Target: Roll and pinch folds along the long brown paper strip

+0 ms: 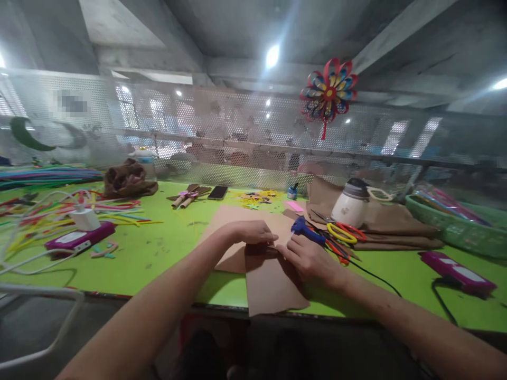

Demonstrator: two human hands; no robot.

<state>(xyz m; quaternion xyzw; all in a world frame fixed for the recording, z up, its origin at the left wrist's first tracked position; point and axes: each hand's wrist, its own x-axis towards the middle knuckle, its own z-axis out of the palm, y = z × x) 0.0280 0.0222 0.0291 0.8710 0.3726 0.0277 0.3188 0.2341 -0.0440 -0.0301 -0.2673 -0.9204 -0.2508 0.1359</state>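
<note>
A brown sheet, paper or cloth, has a rolled or folded strip along its far edge, and its near end hangs over the table edge. My left hand bends over the left part of that strip, with its fingers curled down onto it. At the strip's right end, my right hand pinches the edge between thumb and fingers. Under both lies a larger light-brown sheet, flat on the table. Just beyond my right hand rests a blue glue gun. My fingertips partly hide the strip.
On the green table are scissors with yellow handles, a cream thermos, folded brown material, a green basket and a phone. Purple power strips with cables, and coloured strips, lie around. A perforated screen stands behind.
</note>
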